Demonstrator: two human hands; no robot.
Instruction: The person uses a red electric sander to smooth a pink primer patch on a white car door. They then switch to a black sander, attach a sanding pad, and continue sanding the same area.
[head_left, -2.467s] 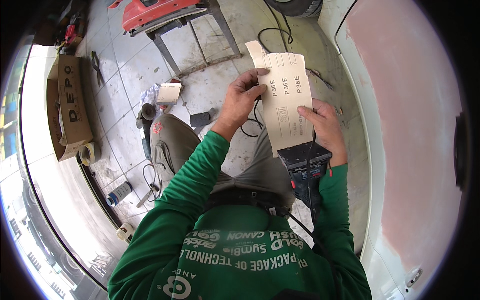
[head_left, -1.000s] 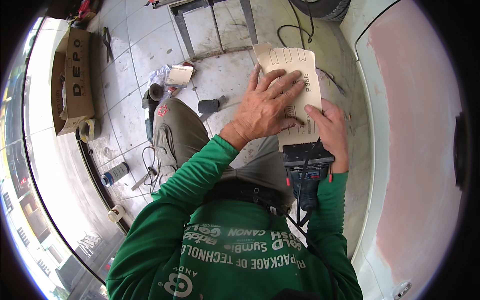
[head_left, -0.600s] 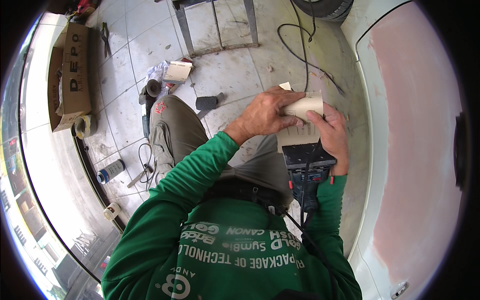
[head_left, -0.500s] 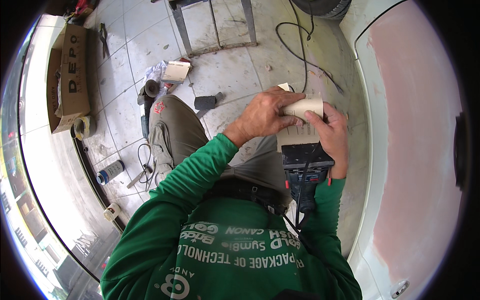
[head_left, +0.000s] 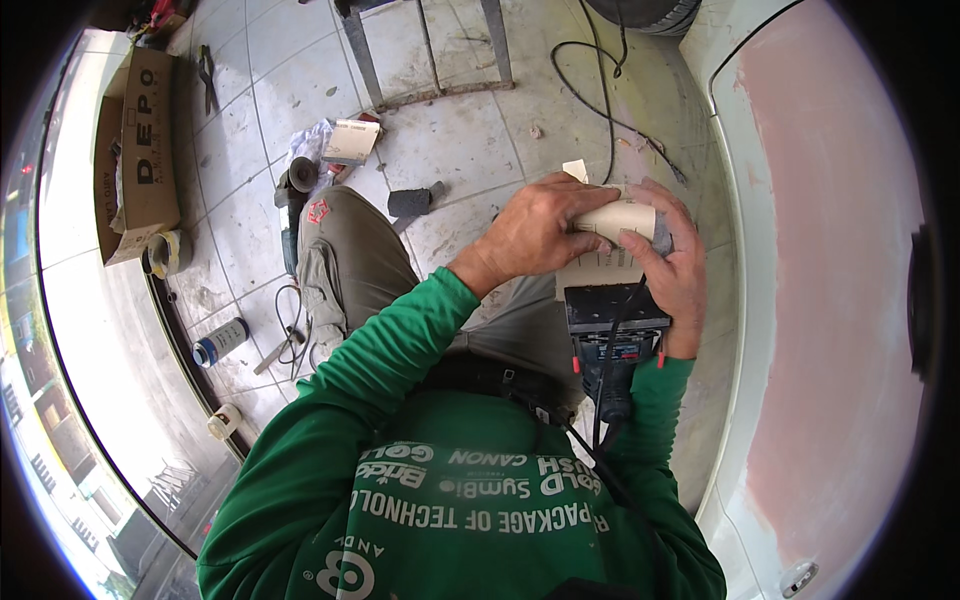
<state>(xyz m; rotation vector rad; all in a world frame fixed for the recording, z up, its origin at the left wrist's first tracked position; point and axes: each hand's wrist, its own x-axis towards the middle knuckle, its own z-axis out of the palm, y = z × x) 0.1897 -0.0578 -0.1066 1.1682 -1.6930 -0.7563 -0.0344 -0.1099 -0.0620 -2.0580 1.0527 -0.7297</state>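
Between my two hands is a beige-backed sheet of sandpaper point(head_left: 630, 222), curled over into a roll. My left hand point(head_left: 540, 228) grips its left side, with the thumb pressed along the curl. On the right, my right hand point(head_left: 676, 262) closes around the other end, thumb in front and fingers behind, where some grey grit side shows. A flat part of the paper runs down to the black pad of an electric sander point(head_left: 612, 345), which lies near my lap beside my right forearm. I cannot tell whether the paper is fastened to it.
To my right stands a pale car panel point(head_left: 830, 290) with a pinkish patch. A black sanding block point(head_left: 409, 204), an angle grinder point(head_left: 290, 210) and a can point(head_left: 221, 343) lie on the tiles. A cardboard box point(head_left: 150, 170) is at left; a metal stand point(head_left: 445, 97) and cable point(head_left: 606, 100) are ahead.
My right hand has shifted slightly right, and its fingers have moved around the end of the sandpaper roll. More of the grey grit side shows there now.
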